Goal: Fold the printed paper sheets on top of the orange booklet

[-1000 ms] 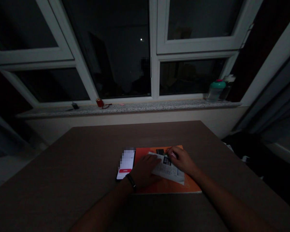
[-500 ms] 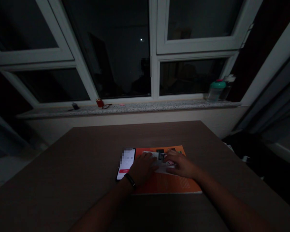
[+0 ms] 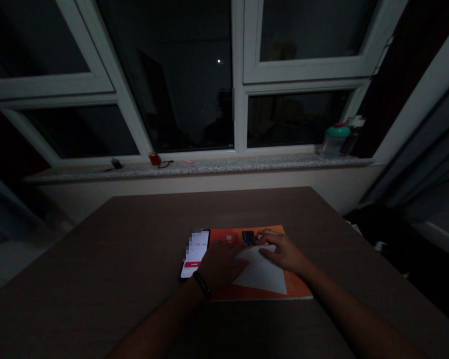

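Note:
A white sheet of paper (image 3: 264, 274) lies on an orange-red book (image 3: 299, 289) on the table, its lower right corner pointing toward me. My left hand (image 3: 222, 264), with a dark band on the wrist, rests over the paper's left side, fingers stretched forward and thumb apart on the sheet. At the paper's upper right edge, the curled fingers and thumb of my right hand (image 3: 282, 252) close on it. A phone (image 3: 195, 254) with a lit screen lies left of the book, beside my left hand.
The brown table (image 3: 142, 239) reaches toward a speckled windowsill (image 3: 217, 165). On the sill stand a teal-lidded bottle (image 3: 335, 139) beside another bottle, a small red jar (image 3: 154, 159) and a small dark object (image 3: 115, 163). Curtains hang at both sides.
The paper's printed face no longer shows; a plain white face now spreads toward me over the book's lower part. My hands have shifted only slightly.

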Demonstrator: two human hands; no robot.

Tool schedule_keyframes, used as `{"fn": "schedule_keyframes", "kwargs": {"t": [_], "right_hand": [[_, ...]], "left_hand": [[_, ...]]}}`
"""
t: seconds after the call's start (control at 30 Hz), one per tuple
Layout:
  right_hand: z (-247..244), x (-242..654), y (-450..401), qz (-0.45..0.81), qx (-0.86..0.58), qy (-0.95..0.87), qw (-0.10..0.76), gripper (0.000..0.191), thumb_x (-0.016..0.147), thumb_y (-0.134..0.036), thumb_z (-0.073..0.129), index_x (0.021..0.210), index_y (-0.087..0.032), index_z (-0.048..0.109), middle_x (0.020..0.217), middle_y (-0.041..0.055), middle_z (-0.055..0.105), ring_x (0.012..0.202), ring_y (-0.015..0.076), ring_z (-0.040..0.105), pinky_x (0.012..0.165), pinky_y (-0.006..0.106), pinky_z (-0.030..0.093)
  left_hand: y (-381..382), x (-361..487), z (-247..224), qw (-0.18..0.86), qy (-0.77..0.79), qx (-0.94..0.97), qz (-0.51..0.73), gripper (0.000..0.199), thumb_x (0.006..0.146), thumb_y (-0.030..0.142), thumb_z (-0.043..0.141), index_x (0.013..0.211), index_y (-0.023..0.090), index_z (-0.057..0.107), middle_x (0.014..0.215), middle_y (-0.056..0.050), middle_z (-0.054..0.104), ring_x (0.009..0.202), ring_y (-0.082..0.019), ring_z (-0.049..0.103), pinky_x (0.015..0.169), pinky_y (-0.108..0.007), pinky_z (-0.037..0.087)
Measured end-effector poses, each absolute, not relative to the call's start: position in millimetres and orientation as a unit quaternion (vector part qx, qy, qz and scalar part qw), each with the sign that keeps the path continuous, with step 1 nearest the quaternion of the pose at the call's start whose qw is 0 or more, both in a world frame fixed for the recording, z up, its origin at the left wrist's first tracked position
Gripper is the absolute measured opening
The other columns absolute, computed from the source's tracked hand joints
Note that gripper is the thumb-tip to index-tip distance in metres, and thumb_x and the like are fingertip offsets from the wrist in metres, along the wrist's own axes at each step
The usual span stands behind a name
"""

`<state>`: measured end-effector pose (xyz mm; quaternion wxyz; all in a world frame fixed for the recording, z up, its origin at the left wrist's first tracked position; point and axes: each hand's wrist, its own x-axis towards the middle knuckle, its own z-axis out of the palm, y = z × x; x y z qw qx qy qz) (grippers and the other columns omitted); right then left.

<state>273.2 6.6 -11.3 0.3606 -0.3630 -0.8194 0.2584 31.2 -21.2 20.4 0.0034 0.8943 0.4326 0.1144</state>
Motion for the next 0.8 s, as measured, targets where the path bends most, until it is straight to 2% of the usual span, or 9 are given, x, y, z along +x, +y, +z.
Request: {"fn": "schedule_keyframes", "kwargs": {"t": [0.17, 0.27, 0.4, 0.47, 0.63, 0.8], "right_hand": [[-19.3, 271.7, 11.9, 0.277, -0.38, -0.793, 0.387, 0.005, 0.084, -0.024, 0.062, 0.086, -0.02, 0.065, 0.092, 0.0051, 0.065, 0.087, 0.0193, 0.061, 0.079, 0.031, 0.046], [-22.5, 271.4, 14.1, 0.28, -0.407, -0.77, 0.404, 0.004, 0.083, -0.023, 0.061, 0.084, -0.019, 0.063, 0.09, 0.0041, 0.065, 0.088, 0.0197, 0.062, 0.081, 0.031, 0.046], [-21.3, 271.4, 14.8, 0.25, -0.458, -0.748, 0.41, 0.007, 0.083, -0.025, 0.06, 0.085, -0.02, 0.063, 0.093, 0.0053, 0.066, 0.09, 0.0212, 0.061, 0.082, 0.032, 0.046], [-19.2, 272.0, 14.7, 0.217, -0.478, -0.747, 0.407, 0.008, 0.083, -0.025, 0.058, 0.086, -0.02, 0.064, 0.09, 0.0055, 0.065, 0.087, 0.0215, 0.061, 0.08, 0.032, 0.046], [-17.8, 276.3, 15.8, 0.133, -0.513, -0.735, 0.423, 0.012, 0.084, -0.026, 0.056, 0.092, -0.019, 0.063, 0.095, 0.0082, 0.063, 0.094, 0.0241, 0.06, 0.084, 0.035, 0.045], [-18.8, 279.5, 16.4, 0.075, -0.546, -0.708, 0.441, 0.02, 0.085, -0.028, 0.058, 0.103, -0.02, 0.059, 0.102, 0.0095, 0.059, 0.097, 0.0255, 0.058, 0.086, 0.037, 0.047]], "left_hand": [[-23.3, 34.1, 26.6, -0.009, 0.37, 0.911, 0.183, 0.038, 0.091, 0.025, 0.058, 0.128, 0.022, 0.05, 0.126, -0.008, 0.057, 0.113, -0.026, 0.052, 0.097, -0.041, 0.039], [-23.2, 36.2, 25.1, -0.025, 0.328, 0.93, 0.164, 0.031, 0.091, 0.016, 0.054, 0.122, 0.023, 0.054, 0.122, -0.007, 0.056, 0.112, -0.025, 0.05, 0.096, -0.04, 0.039], [-21.4, 38.0, 19.2, -0.026, 0.309, 0.947, 0.083, 0.018, 0.093, 0.017, 0.052, 0.108, 0.023, 0.06, 0.108, -0.005, 0.058, 0.1, -0.023, 0.054, 0.089, -0.038, 0.043], [-20.0, 37.3, 15.4, -0.017, 0.307, 0.949, 0.069, 0.017, 0.092, 0.017, 0.053, 0.107, 0.023, 0.059, 0.11, -0.005, 0.059, 0.101, -0.023, 0.055, 0.089, -0.038, 0.043], [-18.8, 33.8, 7.0, 0.028, 0.286, 0.954, 0.087, 0.031, 0.093, 0.023, 0.054, 0.123, 0.023, 0.052, 0.131, -0.007, 0.055, 0.12, -0.025, 0.051, 0.1, -0.04, 0.039], [-19.5, 35.1, 5.9, 0.058, 0.296, 0.949, 0.089, 0.04, 0.094, 0.028, 0.055, 0.133, 0.024, 0.046, 0.128, -0.006, 0.059, 0.117, -0.024, 0.053, 0.102, -0.04, 0.04]]}}
